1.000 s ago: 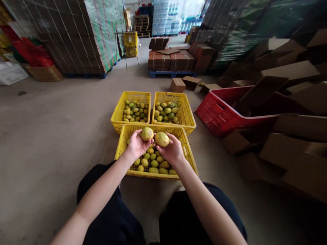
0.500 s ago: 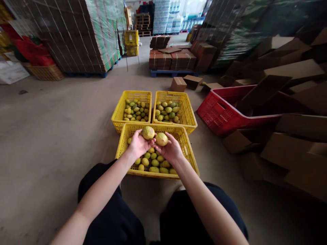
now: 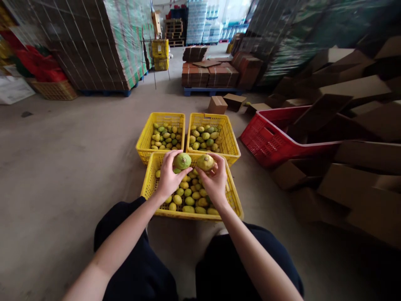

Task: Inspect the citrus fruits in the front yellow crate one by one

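Grey floor (image 3: 81, 167), front yellow crate (image 3: 233, 194) of loose fruit (image 3: 189, 201); above it, left hand (image 3: 168, 179) holds green fruit (image 3: 182, 160) between curled fingers and lower thumb, right hand (image 3: 215, 180) likewise grips yellowish fruit (image 3: 205, 162) alongside

The fruit (image 3: 183, 161) has smooth, faintly mottled skin, the crates (image 3: 194, 215) and tub (image 3: 266, 146) are perforated hard plastic with a dull sheen, the boxes (image 3: 354, 177) matt cardboard, the wrap (image 3: 123, 37) glossy film, the trousers (image 3: 131, 251) matt cloth, the pallets (image 3: 174, 29) wood, and the floor (image 3: 78, 150) dull, concrete-like.
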A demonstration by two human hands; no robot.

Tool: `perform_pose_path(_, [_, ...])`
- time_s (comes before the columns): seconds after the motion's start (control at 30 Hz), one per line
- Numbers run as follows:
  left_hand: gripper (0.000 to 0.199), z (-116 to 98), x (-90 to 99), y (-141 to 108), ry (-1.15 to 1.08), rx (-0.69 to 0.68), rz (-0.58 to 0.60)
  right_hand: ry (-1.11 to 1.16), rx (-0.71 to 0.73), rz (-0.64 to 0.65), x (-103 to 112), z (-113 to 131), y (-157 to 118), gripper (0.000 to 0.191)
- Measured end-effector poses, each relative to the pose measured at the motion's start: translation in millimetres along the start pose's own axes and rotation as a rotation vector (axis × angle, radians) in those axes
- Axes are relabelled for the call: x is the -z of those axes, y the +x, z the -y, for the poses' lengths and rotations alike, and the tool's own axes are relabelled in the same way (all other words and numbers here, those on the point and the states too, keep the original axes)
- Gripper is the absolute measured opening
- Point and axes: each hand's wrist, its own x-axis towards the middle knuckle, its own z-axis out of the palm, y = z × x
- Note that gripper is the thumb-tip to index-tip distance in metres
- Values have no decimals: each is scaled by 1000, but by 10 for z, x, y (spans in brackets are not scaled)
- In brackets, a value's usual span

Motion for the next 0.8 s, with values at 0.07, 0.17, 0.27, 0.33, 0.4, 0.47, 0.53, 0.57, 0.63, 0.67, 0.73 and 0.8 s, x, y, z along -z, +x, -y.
perform_pose_path(0.07, [48, 45, 9, -5, 166, -181, 30, -87, 109, 4, -6, -22, -13, 46])
perform_pose_path(0.17, [45, 85, 8, -9, 282, -335, 48, -148, 236, 1, -15, -60, -35, 43])
perform_pose_path(0.27, [45, 96, 4, -14, 323, -408, 64, -182, 316, 6, -20, -82, -48, 42])
perform_pose_path(0.33, [46, 99, 3, -17, 333, -425, 69, -200, 345, 6, -22, -87, -54, 42])
perform_pose_path(0.4, [46, 100, 3, -20, 340, -426, 67, -210, 349, 0, -26, -87, -57, 42])
perform_pose_path(0.47, [45, 100, 5, -21, 344, -424, 66, -204, 329, -11, -29, -86, -58, 43])
perform_pose_path(0.53, [45, 97, 6, -20, 347, -423, 68, -192, 308, -19, -32, -82, -57, 43])
perform_pose_path(0.57, [45, 95, 6, -19, 347, -423, 68, -186, 302, -23, -33, -78, -57, 43])
perform_pose_path(0.63, [45, 89, 5, -19, 344, -422, 69, -176, 288, -32, -37, -64, -58, 43])
perform_pose_path(0.67, [44, 86, 4, -21, 340, -421, 70, -171, 277, -36, -40, -54, -61, 42])
perform_pose_path(0.73, [44, 79, 1, -26, 325, -413, 70, -157, 247, -44, -48, -29, -68, 42])
perform_pose_path(0.8, [44, 75, -4, -32, 291, -380, 72, -124, 207, -48, -58, 2, -75, 44])
